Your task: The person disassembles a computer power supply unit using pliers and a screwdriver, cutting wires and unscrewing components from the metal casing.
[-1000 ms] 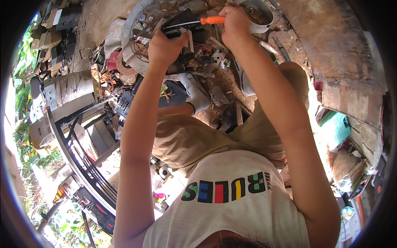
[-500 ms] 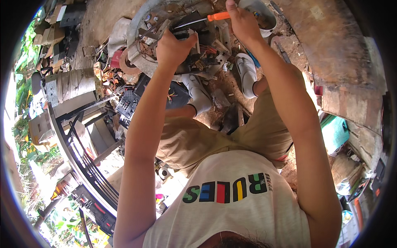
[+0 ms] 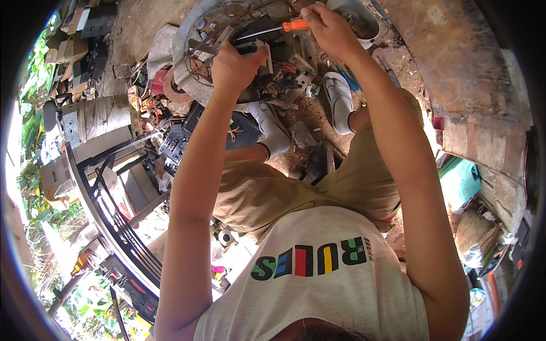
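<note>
A person's right hand [image 3: 330, 31] is closed around an orange-handled screwdriver [image 3: 273, 29], its shaft pointing left into a dismantled grey machine housing [image 3: 196, 68]. The left hand [image 3: 236, 68] grips a dark part inside that housing, just below the screwdriver

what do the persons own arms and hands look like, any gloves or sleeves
Both hands are bare: no gloves on the left hand or the right hand, and no rings or watch that I can make out. The forearms are uncovered up to the shoulders; the white shirt with coloured block letters looks sleeveless or very short-sleeved.
</note>
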Tool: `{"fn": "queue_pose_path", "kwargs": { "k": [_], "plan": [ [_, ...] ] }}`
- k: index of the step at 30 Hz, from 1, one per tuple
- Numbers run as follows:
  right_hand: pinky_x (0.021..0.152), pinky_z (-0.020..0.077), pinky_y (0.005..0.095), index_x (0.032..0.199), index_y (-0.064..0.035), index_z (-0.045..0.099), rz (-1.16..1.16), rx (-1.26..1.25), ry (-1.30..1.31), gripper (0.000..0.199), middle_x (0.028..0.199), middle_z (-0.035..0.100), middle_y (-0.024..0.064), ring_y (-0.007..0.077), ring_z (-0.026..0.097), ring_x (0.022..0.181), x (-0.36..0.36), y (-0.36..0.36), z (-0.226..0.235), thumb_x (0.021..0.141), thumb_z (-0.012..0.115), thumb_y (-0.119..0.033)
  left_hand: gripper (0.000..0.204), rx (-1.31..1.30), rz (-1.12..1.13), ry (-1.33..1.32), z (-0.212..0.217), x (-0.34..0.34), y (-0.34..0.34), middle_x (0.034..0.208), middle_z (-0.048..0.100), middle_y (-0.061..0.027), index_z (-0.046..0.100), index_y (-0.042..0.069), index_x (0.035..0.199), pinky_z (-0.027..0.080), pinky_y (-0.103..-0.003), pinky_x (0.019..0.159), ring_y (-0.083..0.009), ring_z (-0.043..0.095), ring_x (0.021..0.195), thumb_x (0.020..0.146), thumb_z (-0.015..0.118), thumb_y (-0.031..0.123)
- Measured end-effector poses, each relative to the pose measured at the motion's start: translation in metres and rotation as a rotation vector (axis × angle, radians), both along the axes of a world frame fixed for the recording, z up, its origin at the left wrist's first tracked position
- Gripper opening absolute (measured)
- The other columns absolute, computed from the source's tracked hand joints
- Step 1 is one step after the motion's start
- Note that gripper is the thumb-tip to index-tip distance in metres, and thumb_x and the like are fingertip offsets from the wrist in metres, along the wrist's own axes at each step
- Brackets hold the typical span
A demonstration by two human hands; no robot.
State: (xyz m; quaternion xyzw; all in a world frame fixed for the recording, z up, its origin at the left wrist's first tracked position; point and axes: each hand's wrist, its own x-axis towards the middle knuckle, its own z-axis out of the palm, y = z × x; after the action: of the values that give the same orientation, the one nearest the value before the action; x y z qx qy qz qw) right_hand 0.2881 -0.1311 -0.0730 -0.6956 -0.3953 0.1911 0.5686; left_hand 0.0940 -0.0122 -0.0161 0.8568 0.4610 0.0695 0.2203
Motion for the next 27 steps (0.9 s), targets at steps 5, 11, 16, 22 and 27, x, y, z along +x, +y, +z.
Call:
{"fn": "queue_pose_path", "kwargs": {
  "k": [5,11,16,22,27],
  "plan": [
    [0.076,0.0487,0.0322,0.114,-0.008,0.057,0.082,-0.002,0.232,0.022,0.089,0.059,0.0048,0.0163,0.06,0.084,-0.004,-0.006,0.021,0.097,0.063,-0.02,0.073,0.017,0.006,-0.003,0.0,0.0,-0.001,0.101,0.071,-0.025,0.062,-0.005,0.11,0.053,-0.044,0.09,-0.0398,0.068,0.1,0.069,0.078,0.053],
    [0.056,0.0424,0.0258,0.11,-0.0074,0.065,0.172,-0.222,0.122,0.037,0.078,0.062,-0.0011,0.0055,0.055,0.067,0.013,-0.009,-0.001,0.103,0.054,-0.042,0.074,0.005,0.006,0.004,-0.001,0.001,0.001,0.103,0.07,-0.0251,0.062,-0.005,0.111,0.053,-0.045,0.091,-0.0401,0.068,0.101,0.068,0.079,0.053],
    [0.074,0.0466,0.0329,0.111,-0.0086,0.054,0.108,-0.046,0.127,0.024,0.092,0.057,0.0053,0.0163,0.057,0.083,-0.006,-0.008,0.016,0.101,0.058,-0.03,0.072,0.001,0.01,0.002,-0.004,-0.003,0.002,0.104,0.07,-0.0245,0.062,-0.005,0.113,0.053,-0.044,0.091,-0.039,0.068,0.102,0.069,0.079,0.051],
    [0.076,0.0469,0.0355,0.113,-0.0069,0.054,0.137,-0.093,0.136,0.022,0.088,0.054,0.004,0.0179,0.056,0.084,0.004,-0.007,0.012,0.103,0.054,-0.026,0.076,-0.001,0.007,0.008,-0.005,-0.003,0.003,0.103,0.07,-0.0261,0.061,-0.006,0.111,0.053,-0.046,0.09,-0.0406,0.068,0.101,0.069,0.078,0.055],
    [0.073,0.0471,0.0346,0.114,-0.0062,0.055,0.083,-0.001,0.18,0.022,0.088,0.055,0.003,0.0161,0.055,0.078,-0.004,-0.008,0.02,0.103,0.055,-0.026,0.077,0.009,0.011,0.044,-0.004,-0.001,0.002,0.103,0.07,-0.026,0.061,-0.007,0.109,0.053,-0.046,0.089,-0.0408,0.068,0.1,0.069,0.078,0.057]
  ]
}}
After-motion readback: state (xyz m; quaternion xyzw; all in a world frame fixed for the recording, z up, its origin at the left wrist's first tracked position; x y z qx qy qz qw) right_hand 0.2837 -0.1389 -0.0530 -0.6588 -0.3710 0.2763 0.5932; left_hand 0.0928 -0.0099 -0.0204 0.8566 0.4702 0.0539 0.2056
